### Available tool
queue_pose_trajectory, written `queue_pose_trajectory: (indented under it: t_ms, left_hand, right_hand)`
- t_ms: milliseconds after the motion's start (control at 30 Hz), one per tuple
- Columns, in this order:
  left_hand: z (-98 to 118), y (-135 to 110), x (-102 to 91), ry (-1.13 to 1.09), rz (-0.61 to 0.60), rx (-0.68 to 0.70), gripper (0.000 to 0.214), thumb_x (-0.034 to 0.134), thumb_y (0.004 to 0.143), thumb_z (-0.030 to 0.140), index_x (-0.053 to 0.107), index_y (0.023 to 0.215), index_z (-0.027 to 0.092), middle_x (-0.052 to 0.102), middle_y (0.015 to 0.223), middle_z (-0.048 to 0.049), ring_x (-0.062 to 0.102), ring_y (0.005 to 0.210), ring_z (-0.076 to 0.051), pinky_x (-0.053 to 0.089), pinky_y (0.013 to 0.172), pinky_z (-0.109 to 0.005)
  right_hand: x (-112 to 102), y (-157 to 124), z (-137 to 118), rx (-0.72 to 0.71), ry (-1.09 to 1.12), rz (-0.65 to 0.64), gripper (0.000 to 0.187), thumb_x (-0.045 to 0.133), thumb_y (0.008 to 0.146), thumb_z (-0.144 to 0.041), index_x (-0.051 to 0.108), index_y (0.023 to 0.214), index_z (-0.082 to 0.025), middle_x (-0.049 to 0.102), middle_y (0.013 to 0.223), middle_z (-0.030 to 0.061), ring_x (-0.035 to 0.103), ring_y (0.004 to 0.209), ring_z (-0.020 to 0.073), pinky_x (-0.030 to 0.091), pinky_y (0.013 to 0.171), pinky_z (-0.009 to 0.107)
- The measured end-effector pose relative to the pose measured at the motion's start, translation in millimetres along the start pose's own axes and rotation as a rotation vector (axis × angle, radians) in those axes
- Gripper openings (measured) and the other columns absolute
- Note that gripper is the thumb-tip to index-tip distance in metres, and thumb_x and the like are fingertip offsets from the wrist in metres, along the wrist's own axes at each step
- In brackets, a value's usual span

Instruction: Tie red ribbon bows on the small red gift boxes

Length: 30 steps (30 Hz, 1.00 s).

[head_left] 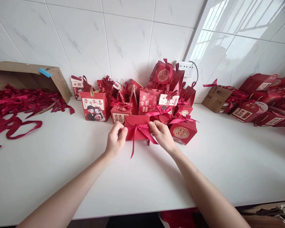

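A small red gift box (137, 122) stands on the white counter (61, 177) in front of me, with a red ribbon bow (139, 130) tied across its front. My left hand (116, 139) pinches the bow's left loop. My right hand (161, 135) pinches the right loop. The ribbon's tails hang down over the counter below the box.
Behind the box stands a cluster of red gift boxes (95, 106) and bags against the tiled wall. A pile of loose red ribbons (16, 104) spills from a cardboard box (26, 76) at left. More red boxes (263, 104) lie at right. A wall socket (184, 67) sits behind.
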<state>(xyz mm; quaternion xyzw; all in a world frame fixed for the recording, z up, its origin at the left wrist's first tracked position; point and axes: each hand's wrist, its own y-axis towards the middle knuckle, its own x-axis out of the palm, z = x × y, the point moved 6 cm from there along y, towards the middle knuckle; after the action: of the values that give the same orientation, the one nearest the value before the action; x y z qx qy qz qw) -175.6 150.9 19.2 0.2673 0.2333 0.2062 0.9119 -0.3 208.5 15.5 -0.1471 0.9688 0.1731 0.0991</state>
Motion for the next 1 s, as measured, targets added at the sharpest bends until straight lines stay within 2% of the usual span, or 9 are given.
queue_pose_trajectory:
  t_ms: [67,133,333,533,767,833,867,933,1000]
  left_hand:
    - [-2.6,-1.6,0.8,-0.010,-0.004,-0.040,0.023,0.043,0.082,0.032,0.033,0.064,0.022,0.035,0.060,0.0043,0.036,0.056,-0.012,0.033,0.055,-0.024]
    - [-4.7,-3.2,1.1,-0.009,-0.005,-0.062,0.023,0.044,0.081,0.033,0.033,0.064,0.022,0.034,0.058,0.0049,0.034,0.053,-0.012,0.032,0.053,-0.024]
    - [-9.7,-3.2,2.8,-0.014,-0.028,-0.091,0.026,0.046,0.079,0.035,0.031,0.061,0.023,0.030,0.052,0.0063,0.031,0.047,-0.011,0.028,0.048,-0.023]
    - [-8.5,-0.9,5.8,-0.063,-0.055,-0.089,0.026,0.046,0.079,0.032,0.031,0.061,0.023,0.030,0.052,0.0065,0.030,0.046,-0.010,0.027,0.045,-0.022]
    - [-8.9,0.6,2.1,-0.129,-0.049,-0.086,0.024,0.050,0.078,0.031,0.034,0.063,0.022,0.034,0.057,0.0057,0.035,0.049,-0.009,0.030,0.048,-0.021]
    - [-10.5,3.1,0.4,-0.175,-0.031,-0.085,0.016,0.052,0.077,0.033,0.041,0.076,0.022,0.041,0.061,0.0055,0.041,0.053,-0.010,0.033,0.051,-0.021]
    - [-11.3,4.3,0.3,-0.217,-0.033,-0.088,0.019,0.052,0.077,0.034,0.043,0.088,0.022,0.044,0.063,0.0052,0.044,0.055,-0.011,0.036,0.053,-0.021]
    - [-12.5,6.2,1.7,-0.293,-0.064,-0.107,0.040,0.053,0.077,0.036,0.041,0.112,0.021,0.049,0.065,0.0043,0.050,0.060,-0.014,0.040,0.057,-0.023]
    - [-13.3,6.8,2.2,-0.304,-0.089,-0.130,0.052,0.053,0.078,0.036,0.040,0.125,0.018,0.049,0.065,0.0040,0.050,0.061,-0.014,0.041,0.058,-0.024]
  right_hand:
    - [-1.7,-0.7,-1.6,-0.037,-0.059,0.033,0.042,0.047,0.085,-0.057,0.050,0.065,-0.020,0.060,0.089,0.0053,0.055,0.081,0.0165,0.044,0.070,0.026]
    - [0.1,-1.4,0.0,-0.020,-0.020,0.021,0.040,0.047,0.085,-0.055,0.054,0.068,-0.019,0.060,0.108,0.0079,0.056,0.091,0.0185,0.045,0.073,0.027]
    - [7.5,-0.3,13.6,0.119,0.293,-0.028,0.036,0.057,0.080,-0.053,0.058,0.070,-0.018,0.054,0.127,0.0068,0.057,0.080,0.0138,0.048,0.073,0.027]
    - [8.6,4.6,24.9,0.174,0.416,-0.051,0.039,0.064,0.071,-0.057,0.062,0.072,-0.018,0.061,0.110,0.0063,0.058,0.078,0.0141,0.049,0.072,0.028]
    - [2.5,2.9,16.6,0.160,0.310,0.018,0.042,0.063,0.072,-0.058,0.055,0.071,-0.017,0.061,0.084,0.0028,0.052,0.066,0.0110,0.043,0.058,0.023]
    - [1.9,1.8,13.5,0.131,0.304,0.034,0.040,0.064,0.072,-0.057,0.052,0.074,-0.018,0.060,0.084,0.0019,0.049,0.063,0.0095,0.040,0.054,0.021]
    - [2.2,1.4,12.1,0.112,0.305,0.032,0.040,0.065,0.072,-0.056,0.051,0.075,-0.018,0.059,0.084,0.0017,0.049,0.063,0.0094,0.039,0.053,0.021]
    - [3.5,1.1,10.2,0.083,0.302,0.016,0.039,0.065,0.072,-0.054,0.051,0.076,-0.018,0.059,0.084,0.0016,0.048,0.064,0.0092,0.037,0.053,0.021]
    - [3.8,1.3,9.2,0.067,0.291,0.011,0.037,0.066,0.072,-0.052,0.052,0.077,-0.018,0.059,0.085,0.0015,0.047,0.063,0.0086,0.038,0.054,0.021]
